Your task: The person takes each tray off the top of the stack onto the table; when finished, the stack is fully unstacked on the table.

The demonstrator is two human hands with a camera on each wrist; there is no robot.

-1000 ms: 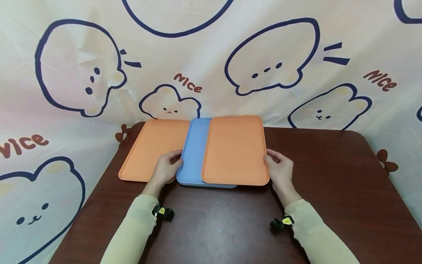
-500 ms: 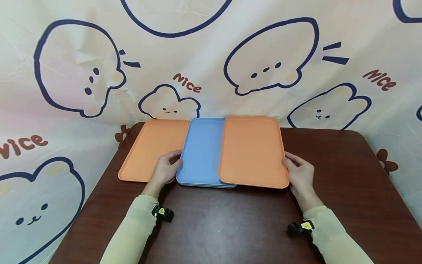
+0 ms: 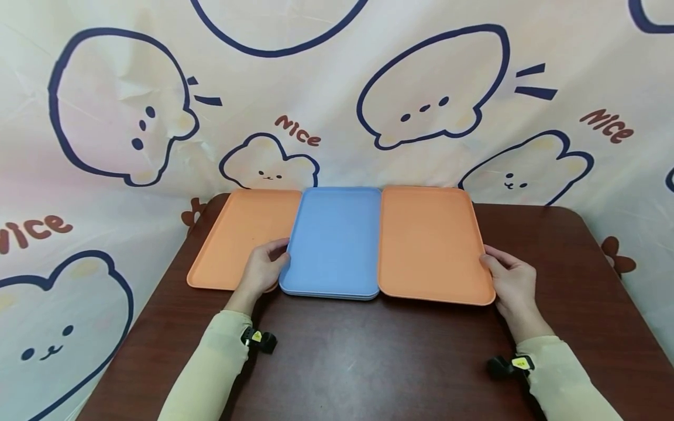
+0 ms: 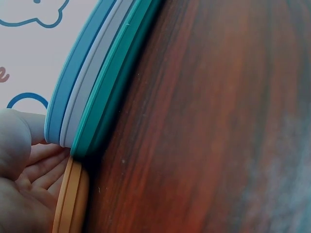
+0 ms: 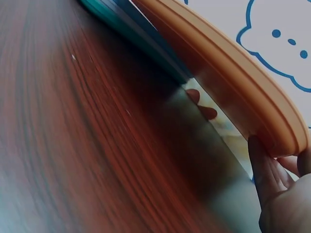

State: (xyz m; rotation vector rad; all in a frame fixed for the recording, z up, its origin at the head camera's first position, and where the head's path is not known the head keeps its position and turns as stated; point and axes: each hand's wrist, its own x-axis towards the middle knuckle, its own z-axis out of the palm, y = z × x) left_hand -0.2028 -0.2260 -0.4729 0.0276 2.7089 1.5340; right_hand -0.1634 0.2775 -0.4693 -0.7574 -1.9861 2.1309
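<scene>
In the head view my right hand [image 3: 513,286] grips the right edge of an orange tray [image 3: 432,245]. The right wrist view shows this orange tray [image 5: 233,73] raised off the table, thumb above and fingers below. My left hand [image 3: 263,266] holds the left edge of a tray stack topped by a blue tray [image 3: 337,240]. In the left wrist view, below the blue tray [image 4: 73,82], lie a pale tray [image 4: 80,97] and a green tray [image 4: 104,82]. Another orange tray [image 3: 253,228] lies left of the stack, partly behind my left hand.
The dark wooden table [image 3: 337,356] has rounded far corners. A pale curtain [image 3: 337,93] printed with cartoon figures hangs directly behind its far edge and along the sides. Black wrist cameras [image 3: 265,342] sit at both sleeves.
My right hand has drawn the orange tray rightward off the blue one, whose top is now uncovered. My left hand has stayed at the stack's left edge.
</scene>
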